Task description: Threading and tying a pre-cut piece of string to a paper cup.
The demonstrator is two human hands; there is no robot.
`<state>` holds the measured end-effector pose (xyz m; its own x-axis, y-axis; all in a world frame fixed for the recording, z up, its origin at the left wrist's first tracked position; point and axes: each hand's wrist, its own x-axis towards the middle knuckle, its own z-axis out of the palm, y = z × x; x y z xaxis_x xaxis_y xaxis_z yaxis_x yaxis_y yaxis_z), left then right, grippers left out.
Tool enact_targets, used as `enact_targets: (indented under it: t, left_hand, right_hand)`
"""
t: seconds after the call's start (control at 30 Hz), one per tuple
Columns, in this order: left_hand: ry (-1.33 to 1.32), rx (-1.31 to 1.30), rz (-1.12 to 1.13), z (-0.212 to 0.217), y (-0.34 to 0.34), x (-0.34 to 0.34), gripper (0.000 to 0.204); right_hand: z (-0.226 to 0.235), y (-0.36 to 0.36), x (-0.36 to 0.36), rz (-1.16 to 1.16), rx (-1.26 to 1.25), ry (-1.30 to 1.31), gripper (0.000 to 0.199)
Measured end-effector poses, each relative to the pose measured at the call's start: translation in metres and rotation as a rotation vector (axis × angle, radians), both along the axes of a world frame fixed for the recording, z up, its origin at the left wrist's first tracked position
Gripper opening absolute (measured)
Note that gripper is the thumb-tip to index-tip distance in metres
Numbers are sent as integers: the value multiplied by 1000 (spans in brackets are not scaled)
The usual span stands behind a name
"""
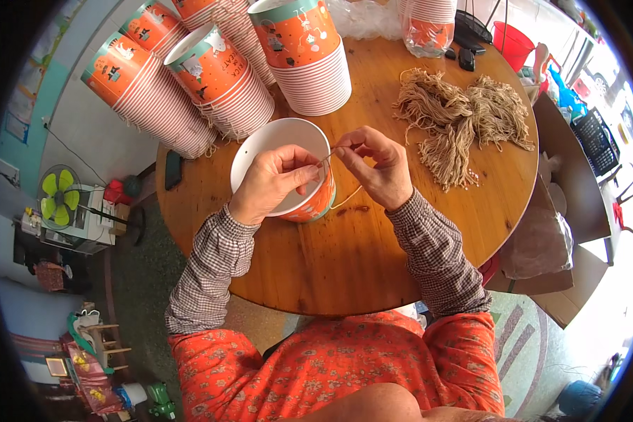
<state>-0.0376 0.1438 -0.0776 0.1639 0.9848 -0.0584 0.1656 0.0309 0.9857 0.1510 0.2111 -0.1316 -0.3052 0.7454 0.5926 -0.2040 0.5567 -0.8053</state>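
Observation:
On the round wooden table [344, 271] in front of me stands an orange paper bucket [306, 208] with a white inside. A thin tan cord [346, 200] hangs at its right side and rests partly on the tabletop. My left hand [278, 179] is over the bucket's mouth, its thumb and fingers pinched on the cord near the right rim. Just right of the rim, my right hand [376, 165] pinches the cord's end between thumb and forefinger. The fingertips of both hands nearly meet. Whether the cord passes through a hole in the rim is too small to tell.
Tall stacks of nested orange buckets [309, 77] stand at the back left. Bundles of tan cords [464, 116] lie at the right. A dark phone [174, 169] is near the left edge; cardboard boxes [577, 169] stand right of the table.

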Motion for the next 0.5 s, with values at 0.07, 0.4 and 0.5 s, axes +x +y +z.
enact_targets:
  t: [0.07, 0.4, 0.5]
  left_hand:
    - [166, 30, -46, -1, -1, -4, 18]
    - [-501, -173, 62, 1, -3, -7, 18]
    - [-460, -123, 126, 0, -2, 3, 16]
  right_hand:
    - [1, 0, 0, -11, 5, 19, 9]
    - [14, -8, 5, -11, 126, -85, 8]
    - [16, -12, 4, 71, 180, -90, 7]
